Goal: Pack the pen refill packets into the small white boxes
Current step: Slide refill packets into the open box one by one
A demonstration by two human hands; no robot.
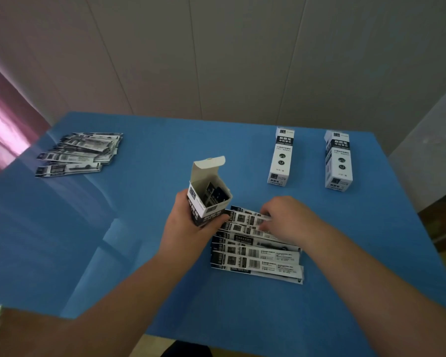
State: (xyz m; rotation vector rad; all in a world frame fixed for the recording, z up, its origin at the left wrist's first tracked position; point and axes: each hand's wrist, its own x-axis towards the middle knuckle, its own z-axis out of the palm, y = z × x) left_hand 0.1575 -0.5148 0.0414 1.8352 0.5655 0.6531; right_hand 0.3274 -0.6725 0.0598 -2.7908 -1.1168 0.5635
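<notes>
1. We are judging the pen refill packets (255,251) to be light, thin and flexible, with slick printed wrappers that are likely to slide over one another; taking one by a short end or along its long edge looks soundest.
2. They are lying fanned out on the blue desk (113,240) at lower centre of the frame, with a second heap of packets (79,153) sitting at upper left.
3. We are judging the open box (209,195) to be thin card, easily crushed, so a grip low on its body suits it.
4. The left hand (191,228) is gripping that box around its lower part, fingers curled round it, flap standing up, several packets already showing inside.
5. The right hand (283,217) is resting on the topmost packets of the fan, fingers bent down onto one; we cannot tell whether it is pinching it yet.
6. Two closed boxes (281,158) (338,161) are standing upright at upper right, well apart from both hands.
</notes>
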